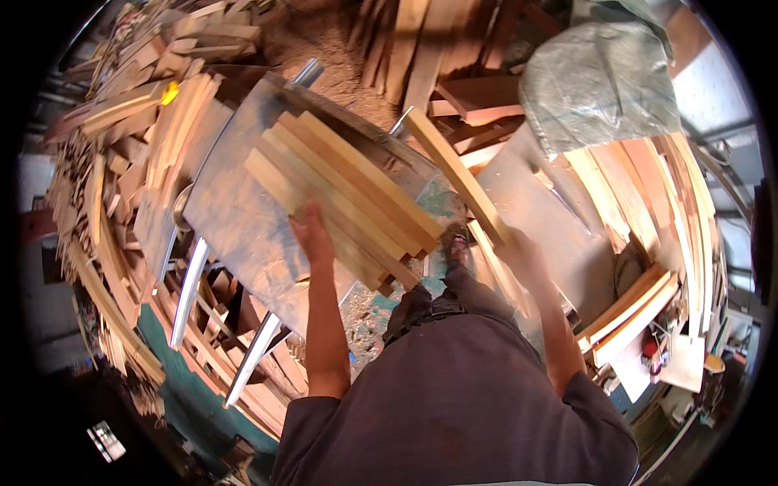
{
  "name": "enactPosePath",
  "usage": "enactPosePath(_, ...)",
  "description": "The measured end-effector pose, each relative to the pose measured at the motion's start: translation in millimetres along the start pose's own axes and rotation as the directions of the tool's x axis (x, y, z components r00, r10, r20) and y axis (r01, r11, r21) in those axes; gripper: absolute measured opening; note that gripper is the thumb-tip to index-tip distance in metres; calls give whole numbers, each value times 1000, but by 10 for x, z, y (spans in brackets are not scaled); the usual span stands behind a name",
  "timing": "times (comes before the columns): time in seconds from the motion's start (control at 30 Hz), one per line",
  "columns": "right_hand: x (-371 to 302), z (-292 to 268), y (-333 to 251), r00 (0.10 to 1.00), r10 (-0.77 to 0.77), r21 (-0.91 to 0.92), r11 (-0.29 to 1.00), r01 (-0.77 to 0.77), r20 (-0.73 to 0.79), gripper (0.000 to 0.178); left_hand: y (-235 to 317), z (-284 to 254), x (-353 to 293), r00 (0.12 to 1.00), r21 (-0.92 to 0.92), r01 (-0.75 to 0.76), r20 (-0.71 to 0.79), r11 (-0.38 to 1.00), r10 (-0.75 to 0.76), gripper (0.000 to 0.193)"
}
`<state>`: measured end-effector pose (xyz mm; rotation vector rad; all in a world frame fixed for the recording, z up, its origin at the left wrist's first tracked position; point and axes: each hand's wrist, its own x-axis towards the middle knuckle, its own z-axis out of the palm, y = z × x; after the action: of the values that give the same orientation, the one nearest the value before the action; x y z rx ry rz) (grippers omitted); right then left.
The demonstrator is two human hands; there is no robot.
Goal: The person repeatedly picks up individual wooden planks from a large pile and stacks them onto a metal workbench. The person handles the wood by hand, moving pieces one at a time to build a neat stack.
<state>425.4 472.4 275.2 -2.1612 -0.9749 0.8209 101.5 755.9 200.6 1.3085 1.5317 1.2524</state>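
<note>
Several wooden strips lie side by side, slanting across a flat grey work surface at left of centre. My left hand rests against the near left side of this group, thumb and fingers apart. To the right, a single wooden strip is raised at a slant, its far end pointing up and left. Its near end is in my right hand, which is closed round it and smeared by motion, so the separate fingers hardly show.
A second grey surface on the right bears a thin tool with a wooden handle. Beyond stands something under a pale, crumpled cover. Stacked boards line the right side; piled offcuts fill the left. Sawdust lies at the back.
</note>
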Motion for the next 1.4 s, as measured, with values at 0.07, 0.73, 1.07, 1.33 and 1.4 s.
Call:
enactPosePath(0.07,349,176,-458,993,-44,59,998,38,107,41,151,-58,-29,999,1,36,23,999,-36,73)
enactPosePath(0.73,1468,1190,-711,857,-476,175,877,448,195,67,-166,-108,179,950,53,-52,310,997,33,77)
enactPosePath(1.07,1491,-1801,1732,659,-134,-315,935,-164,-740,58,6,-102,95,952,-60,267,173,962,-253,85)
enactPosePath(1.33,1385,-3422,1981,710,-63,-544,690,-476,-701,84,460,51,-140,950,201,261,118,944,-288,69)
enactPosePath(1.4,1506,-3577,2004,750,20,-551,665,-504,-661,97,533,73,-206,958,231,207,148,951,-244,69)
